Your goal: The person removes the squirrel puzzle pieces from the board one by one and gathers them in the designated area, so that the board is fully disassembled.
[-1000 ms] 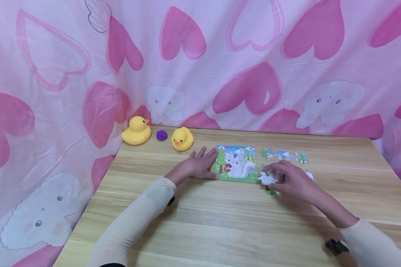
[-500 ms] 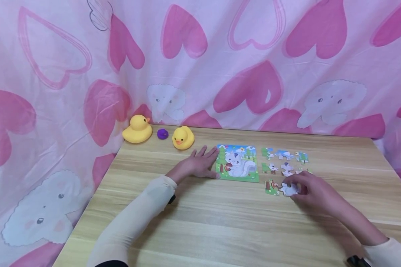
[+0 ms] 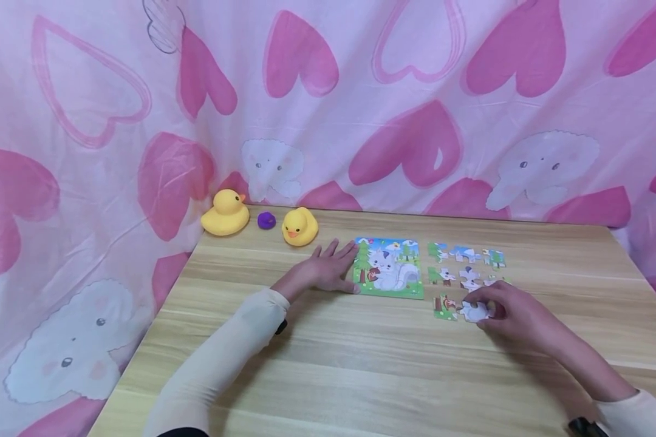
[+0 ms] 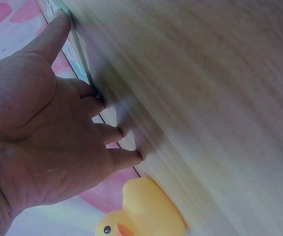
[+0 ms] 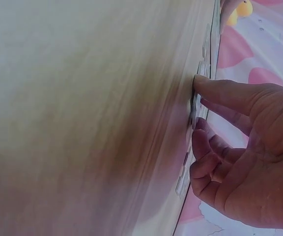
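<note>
With its fingers spread and nearly straight, my left hand (image 3: 328,270) touches the left edge of a square squirrel picture board (image 3: 389,268). Its thumb (image 4: 55,37) lies on the board's edge in the left wrist view. My right hand (image 3: 516,312) pinches a mostly white jigsaw piece (image 3: 474,312) between thumb and fingers, low at the tabletop. Left of that piece lies a green and brown jigsaw piece (image 3: 445,307). Behind it are a white jigsaw piece (image 3: 469,277) and a row of loose sky and tree pieces (image 3: 464,253). My right hand partly covers a piece (image 3: 494,280) beside it.
At the back left of the wooden table (image 3: 328,376) stand a large yellow duck (image 3: 225,212), a small purple duck (image 3: 266,220) and another yellow duck (image 3: 299,227). A pink heart-print curtain (image 3: 317,121) hangs behind the table's back edge.
My right hand has carried the white jigsaw piece rightward and nearer to me, from over the left pieces to the front row. Over the last half second it barely moves. My left hand stays put.
</note>
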`<state>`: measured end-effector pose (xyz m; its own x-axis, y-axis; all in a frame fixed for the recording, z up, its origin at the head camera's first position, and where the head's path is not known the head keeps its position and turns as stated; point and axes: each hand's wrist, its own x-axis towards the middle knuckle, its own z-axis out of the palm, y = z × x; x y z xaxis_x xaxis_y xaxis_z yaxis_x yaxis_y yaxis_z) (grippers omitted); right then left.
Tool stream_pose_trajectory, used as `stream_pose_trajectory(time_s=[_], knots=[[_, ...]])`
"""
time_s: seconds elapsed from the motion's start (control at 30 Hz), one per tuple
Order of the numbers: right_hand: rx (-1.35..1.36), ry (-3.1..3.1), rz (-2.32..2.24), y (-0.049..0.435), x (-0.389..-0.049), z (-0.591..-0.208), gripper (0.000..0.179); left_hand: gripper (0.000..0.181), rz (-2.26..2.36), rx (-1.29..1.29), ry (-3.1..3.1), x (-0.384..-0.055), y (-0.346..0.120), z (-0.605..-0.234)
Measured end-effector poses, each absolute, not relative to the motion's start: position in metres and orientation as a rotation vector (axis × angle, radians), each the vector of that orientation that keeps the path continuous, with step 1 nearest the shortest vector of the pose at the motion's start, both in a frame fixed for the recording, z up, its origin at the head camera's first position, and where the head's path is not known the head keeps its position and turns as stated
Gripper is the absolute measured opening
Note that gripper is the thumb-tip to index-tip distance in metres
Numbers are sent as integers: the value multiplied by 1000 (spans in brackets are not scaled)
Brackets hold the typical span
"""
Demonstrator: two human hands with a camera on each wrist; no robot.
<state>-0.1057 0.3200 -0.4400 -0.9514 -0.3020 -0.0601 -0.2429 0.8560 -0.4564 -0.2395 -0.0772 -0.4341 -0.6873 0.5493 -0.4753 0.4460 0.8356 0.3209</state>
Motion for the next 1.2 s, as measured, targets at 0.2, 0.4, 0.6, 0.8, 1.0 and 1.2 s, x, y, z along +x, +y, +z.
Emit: stream_pose_trajectory(time_s=[0.2, 0.4, 0.6, 0.8, 1.0, 1.2], knots=[[-437, 2897, -692, 323, -106, -441, 44, 107, 245, 721, 2441, -239, -77, -435], [-427, 2894, -691, 326, -106, -441, 44, 103, 227, 741, 2444, -235, -76, -428], [-453, 2901, -599, 324, -108, -436, 46, 108, 243, 725, 2443, -242, -78, -441], [-603, 2949, -393, 307, -121, -415, 45, 106, 239, 728, 2440, -237, -77, -430], [-604, 2941, -527, 272, -143, -409, 46, 106, 231, 733, 2449, -235, -77, -430], [-529, 2839, -695, 238, -163, -425, 52, 109, 217, 743, 2458, -244, -78, -445]])
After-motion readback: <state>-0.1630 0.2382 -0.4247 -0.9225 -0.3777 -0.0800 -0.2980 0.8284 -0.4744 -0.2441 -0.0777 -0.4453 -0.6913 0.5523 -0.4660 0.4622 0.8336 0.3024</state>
